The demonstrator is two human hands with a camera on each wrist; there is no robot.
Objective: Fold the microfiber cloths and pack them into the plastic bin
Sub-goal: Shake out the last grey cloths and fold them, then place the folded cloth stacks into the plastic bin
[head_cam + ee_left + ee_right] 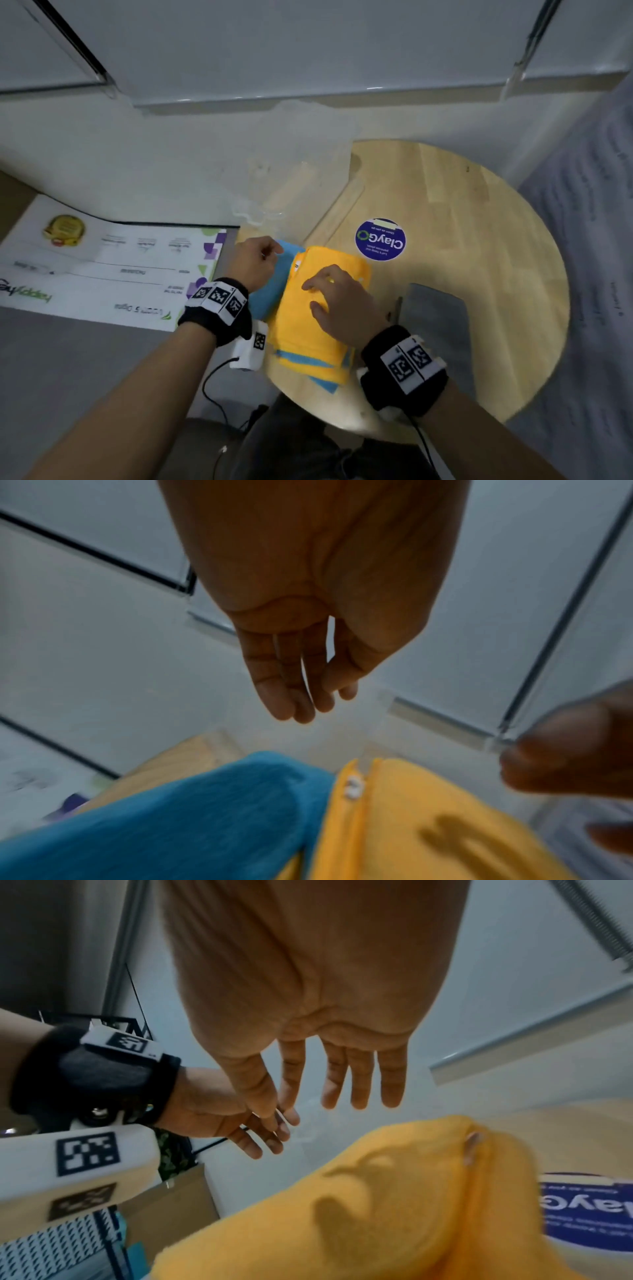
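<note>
Hovering: right hand (pixel 337 305) is being held just above yellow cloth (pixel 308 329), fingers straight, nothing gripped.
L hand: left hand (pixel 255 262) is being held relaxed, empty, over blue cloth (pixel 267 291).
Pile: is lying at round table (pixel 479 240) near-left edge, long axis running away from person.
Bin: clear plastic bin (pixel 301 178) is sitting beyond pile; L hand judged nearer.

Folded yellow cloth (pixel 322 301) tops stack; blue cloth (pixel 270 284) alongside; clear bin (pixel 294 171) behind.

A yellow cloth (pixel 318 308) is seen over a blue cloth (pixel 270 287) on the pale wooden worktop (pixel 479 240); a dark blue round sticker (pixel 381 239) with white lettering is shown
</note>
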